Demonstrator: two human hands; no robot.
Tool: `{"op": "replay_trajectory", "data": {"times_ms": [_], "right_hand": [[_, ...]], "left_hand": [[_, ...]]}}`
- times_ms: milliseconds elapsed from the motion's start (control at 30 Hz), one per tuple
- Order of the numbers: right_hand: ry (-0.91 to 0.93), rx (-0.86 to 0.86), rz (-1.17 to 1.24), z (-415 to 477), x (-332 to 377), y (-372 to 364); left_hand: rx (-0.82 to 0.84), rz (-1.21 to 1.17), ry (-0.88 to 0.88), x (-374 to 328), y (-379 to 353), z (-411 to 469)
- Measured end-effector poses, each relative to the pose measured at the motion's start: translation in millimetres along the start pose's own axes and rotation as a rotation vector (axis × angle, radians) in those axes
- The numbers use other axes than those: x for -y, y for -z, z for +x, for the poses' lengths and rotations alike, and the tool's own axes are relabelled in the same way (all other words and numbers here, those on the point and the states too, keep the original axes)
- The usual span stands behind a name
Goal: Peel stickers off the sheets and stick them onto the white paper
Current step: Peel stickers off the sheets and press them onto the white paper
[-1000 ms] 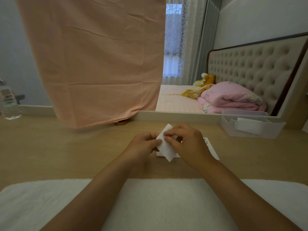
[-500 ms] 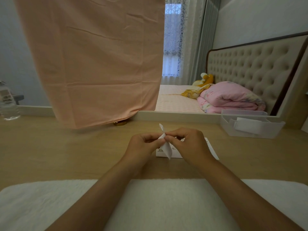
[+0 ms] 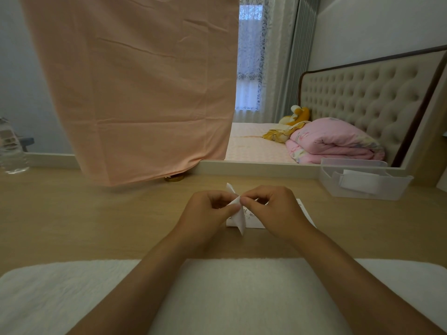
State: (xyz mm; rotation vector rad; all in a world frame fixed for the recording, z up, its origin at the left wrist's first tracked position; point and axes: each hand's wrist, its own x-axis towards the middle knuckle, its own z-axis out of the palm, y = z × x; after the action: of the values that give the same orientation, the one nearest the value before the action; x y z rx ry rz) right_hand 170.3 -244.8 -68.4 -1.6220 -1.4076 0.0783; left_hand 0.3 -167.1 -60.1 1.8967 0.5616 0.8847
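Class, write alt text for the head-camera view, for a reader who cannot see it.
The left hand and right hand pinch a small sticker sheet between them, held up above a white paper lying on the wooden desk. A peach cloth hangs behind, and a clear tray stands at the right.

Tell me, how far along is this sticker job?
Done: faint small marks, possibly stickers, show on the white paper. In hand: the left hand and right hand pinch a small sticker sheet above it. Left: no peeled sticker is visible yet, so peeling and sticking remain.
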Motion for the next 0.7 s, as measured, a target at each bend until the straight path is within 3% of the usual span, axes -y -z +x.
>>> {"op": "replay_trajectory", "data": {"times_ms": [367,700], "right_hand": [[0.059,-0.045,-0.03,-1.9,4.7,-1.8],[-0.007,0.042,0.093,-0.9,6.1,-5.7]], "left_hand": [[-0.052,-0.204,0.104,-1.9,-9.0,0.7],[-0.077,-0.104,0.137,9.6,-7.2,5.6]]}}
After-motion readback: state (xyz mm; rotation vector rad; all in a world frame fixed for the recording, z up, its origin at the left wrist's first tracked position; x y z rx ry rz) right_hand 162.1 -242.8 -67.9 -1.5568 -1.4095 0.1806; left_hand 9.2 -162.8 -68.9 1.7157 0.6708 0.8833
